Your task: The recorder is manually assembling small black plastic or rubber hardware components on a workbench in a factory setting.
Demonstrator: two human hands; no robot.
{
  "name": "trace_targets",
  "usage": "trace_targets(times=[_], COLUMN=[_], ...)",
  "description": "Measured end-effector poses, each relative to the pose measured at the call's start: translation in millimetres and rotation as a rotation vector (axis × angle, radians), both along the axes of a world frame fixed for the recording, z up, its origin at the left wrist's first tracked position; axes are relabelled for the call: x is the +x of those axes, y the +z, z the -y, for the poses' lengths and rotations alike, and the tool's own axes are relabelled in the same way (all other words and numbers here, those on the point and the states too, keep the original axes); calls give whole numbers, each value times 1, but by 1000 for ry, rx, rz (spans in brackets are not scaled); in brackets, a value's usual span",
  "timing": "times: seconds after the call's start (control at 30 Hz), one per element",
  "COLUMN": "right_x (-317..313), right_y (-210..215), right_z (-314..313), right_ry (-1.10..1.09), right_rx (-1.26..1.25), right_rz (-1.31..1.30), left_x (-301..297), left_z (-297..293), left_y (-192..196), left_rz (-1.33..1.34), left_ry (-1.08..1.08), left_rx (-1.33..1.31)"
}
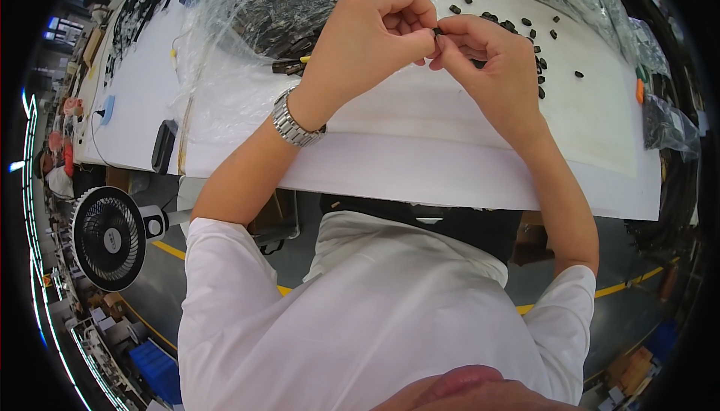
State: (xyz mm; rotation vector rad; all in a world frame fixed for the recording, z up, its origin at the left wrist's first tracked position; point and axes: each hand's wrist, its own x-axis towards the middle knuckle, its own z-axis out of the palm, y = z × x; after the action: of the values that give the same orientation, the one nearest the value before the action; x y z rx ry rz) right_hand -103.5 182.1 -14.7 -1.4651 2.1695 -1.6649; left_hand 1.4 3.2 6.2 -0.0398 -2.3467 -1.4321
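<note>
My left hand [367,43], with a metal-band watch [291,120] on its wrist, and my right hand [501,58] meet fingertip to fingertip above the white-covered table [420,163]. A small black part [438,31] is pinched between them, mostly hidden by the fingers, and its exact kind cannot be made out. Both hands are closed on it. Around and behind my right hand lie several loose small black pieces [526,22]. Left of my left hand spreads a clear plastic bag [277,10] full of dark parts, partly covered by that hand.
Black strips or cables [146,6] lie at the far left of the table. A black oblong object [163,146] sits by the left front edge, above a fan [110,238]. At the right are more plastic bags [670,126] and something with an orange handle [640,91].
</note>
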Motion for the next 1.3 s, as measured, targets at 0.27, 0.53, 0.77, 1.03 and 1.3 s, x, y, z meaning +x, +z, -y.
trace_targets(times=[0.27, 0.53, 0.77, 1.03, 1.3], right_x=[3, 9, 8, -23, -15], right_y=[-3, -3, 7, 6, 1], right_z=[2, 6, 5, -3, -1], right_ry=[-72, -113, -64, 401, 319], right_rx=[16, -7, 62, -37, -109], right_rz=[97, 4, 129, 631, 601], left_x=[1, -1, -5, -2, -4], left_z=[-7, -11, -9, 15, -7], left_y=[-1, -5, -13, -4, 7], left_rz=[75, -13, -153, 156, 109], left_ry=[88, 133, 236, -146, 36], left_rx=[36, -36, -236, 456, 253])
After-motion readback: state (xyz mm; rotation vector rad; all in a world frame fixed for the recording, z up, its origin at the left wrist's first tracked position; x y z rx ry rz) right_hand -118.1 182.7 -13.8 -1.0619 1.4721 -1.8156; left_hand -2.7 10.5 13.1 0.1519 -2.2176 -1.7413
